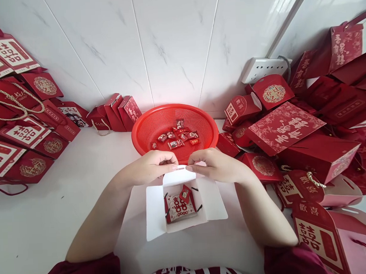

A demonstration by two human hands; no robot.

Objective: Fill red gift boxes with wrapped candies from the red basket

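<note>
The open box (173, 189) is plain white inside.

Smooth white paperboard with a matt finish lines an open box (156, 213), while the packet (180, 207) and small sachet (184, 193) inside it show slick, printed film. Behind, a basket (211, 125) of glossy red plastic, its wall pierced like mesh, carries sweets (175, 144) in shiny, crinkled wrappers. Red cartons at right (287, 126) are of stiff printed card with a low satin sheen; at left, a handle (20, 107) of twisted, rope-like gold cord lies against more smooth card. Polished, grey-veined tiles (173, 48) reflect light above a smooth, pale tabletop (92, 209). The power strip (255, 71) is of hard white plastic, the sleeves (88, 272) of soft maroon cloth.
</note>
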